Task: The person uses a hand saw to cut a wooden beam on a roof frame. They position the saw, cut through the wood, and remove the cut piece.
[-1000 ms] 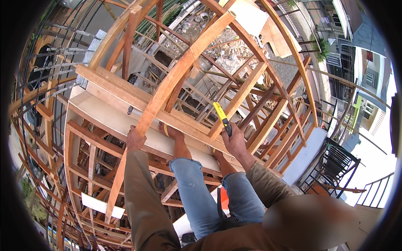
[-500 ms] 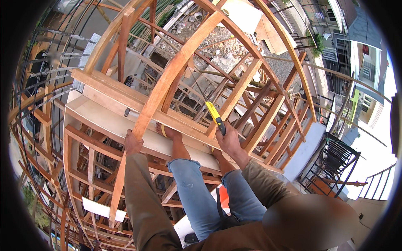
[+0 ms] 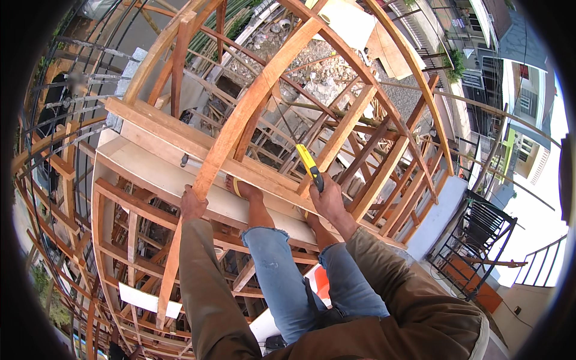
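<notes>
I stand high on a wooden frame of beams. My left hand (image 3: 192, 204) grips a long slanting wooden plank (image 3: 240, 123) that runs from lower left up to the upper right. My right hand (image 3: 329, 201) is closed on the yellow and black handle of a handsaw (image 3: 306, 162), whose thin blade points up and away. My bare feet rest on a pale formwork board (image 3: 174, 177) below the plank. My legs are in blue jeans, my arms in brown sleeves.
Wooden scaffolding and braces (image 3: 372, 174) surround me on all sides. Rubble and the ground (image 3: 324, 66) lie far below. A black metal railing (image 3: 480, 246) and houses (image 3: 522, 120) stand to the right.
My right hand with the saw has shifted slightly left and up along the frame. My left hand stays on the slanting plank.
</notes>
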Demonstrator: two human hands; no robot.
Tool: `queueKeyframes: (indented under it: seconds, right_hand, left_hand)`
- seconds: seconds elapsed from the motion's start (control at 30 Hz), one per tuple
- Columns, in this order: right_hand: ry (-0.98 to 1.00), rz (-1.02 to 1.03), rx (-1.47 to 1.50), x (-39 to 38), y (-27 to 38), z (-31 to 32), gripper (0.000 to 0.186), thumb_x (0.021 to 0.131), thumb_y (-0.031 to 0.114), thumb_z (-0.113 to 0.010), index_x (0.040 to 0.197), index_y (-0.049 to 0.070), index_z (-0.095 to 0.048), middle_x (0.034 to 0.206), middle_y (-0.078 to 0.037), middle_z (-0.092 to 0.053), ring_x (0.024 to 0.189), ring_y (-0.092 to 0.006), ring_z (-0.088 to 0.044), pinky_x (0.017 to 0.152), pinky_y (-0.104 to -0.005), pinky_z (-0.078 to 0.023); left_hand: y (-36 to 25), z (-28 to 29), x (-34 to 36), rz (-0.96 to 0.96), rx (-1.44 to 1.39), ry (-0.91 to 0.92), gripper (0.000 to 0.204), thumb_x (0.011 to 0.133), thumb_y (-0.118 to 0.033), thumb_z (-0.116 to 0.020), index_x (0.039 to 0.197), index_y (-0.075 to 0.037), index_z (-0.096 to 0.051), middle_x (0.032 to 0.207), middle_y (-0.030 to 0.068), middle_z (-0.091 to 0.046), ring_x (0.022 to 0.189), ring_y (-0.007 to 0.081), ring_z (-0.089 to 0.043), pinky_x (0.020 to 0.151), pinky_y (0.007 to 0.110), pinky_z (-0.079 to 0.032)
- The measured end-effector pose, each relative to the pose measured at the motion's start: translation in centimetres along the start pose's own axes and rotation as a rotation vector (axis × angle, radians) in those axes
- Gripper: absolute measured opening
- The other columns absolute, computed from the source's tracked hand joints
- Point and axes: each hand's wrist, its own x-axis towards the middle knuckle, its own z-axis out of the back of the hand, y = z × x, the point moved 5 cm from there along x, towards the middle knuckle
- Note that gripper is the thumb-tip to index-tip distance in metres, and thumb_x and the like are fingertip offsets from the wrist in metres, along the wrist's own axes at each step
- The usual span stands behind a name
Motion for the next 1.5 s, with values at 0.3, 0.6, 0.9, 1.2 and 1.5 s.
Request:
queueKeyframes:
  seconds: [0.3,0.6,0.9,1.2,1.5]
  right_hand:
    - [-0.016,-0.019,-0.016,0.8,-0.5,0.3,0.019,0.089,0.012,-0.063,0.101,-0.002,-0.058,0.077,-0.026,-0.064,0.075,-0.0448,-0.067,0.069,-0.0485,-0.052]
    - [-0.092,0.142,-0.043,1.7,-1.0,0.7,0.015,0.092,0.011,-0.061,0.091,-0.003,-0.058,0.063,-0.017,-0.057,0.055,-0.0291,-0.06,0.056,-0.0414,-0.047]
    - [-0.068,0.097,-0.059,1.5,-1.2,0.8,0.017,0.093,0.016,-0.06,0.092,-0.001,-0.058,0.063,-0.017,-0.058,0.057,-0.0263,-0.061,0.057,-0.0407,-0.047]
    - [-0.008,0.032,-0.086,1.2,-0.7,1.1,0.019,0.091,0.013,-0.063,0.1,-0.003,-0.059,0.07,-0.023,-0.061,0.067,-0.0413,-0.065,0.064,-0.0481,-0.05]
    - [-0.032,0.034,0.023,1.2,-1.2,2.1,0.018,0.088,0.011,-0.062,0.1,-0.002,-0.061,0.074,-0.021,-0.062,0.071,-0.038,-0.066,0.068,-0.0452,-0.051]
  left_hand:
    - [-1.0,0.5,-0.1,-0.013,0.009,0.031,0.063,0.075,-0.017,-0.081,0.121,0.001,-0.041,0.114,0.0272,-0.062,0.111,0.0447,-0.062,0.096,0.05,-0.053]
    - [0.0,1.9,1.1,0.003,-0.008,0.049,0.06,0.073,-0.016,-0.08,0.118,0.0,-0.043,0.114,0.0266,-0.063,0.114,0.0443,-0.061,0.097,0.05,-0.052]
    - [-0.8,1.3,-0.2,-0.014,-0.045,0.06,0.06,0.073,-0.014,-0.079,0.119,0.002,-0.044,0.118,0.0282,-0.063,0.114,0.0444,-0.061,0.1,0.049,-0.051]
    - [-0.9,0.5,-0.1,-0.002,0.009,0.031,0.064,0.075,-0.017,-0.08,0.121,0.004,-0.041,0.116,0.0306,-0.062,0.112,0.0462,-0.061,0.097,0.049,-0.052]
    - [-1.5,-0.3,0.3,-0.055,0.008,0.012,0.069,0.074,-0.018,-0.082,0.123,0.005,-0.039,0.116,0.0312,-0.059,0.111,0.0472,-0.06,0.096,0.051,-0.052]
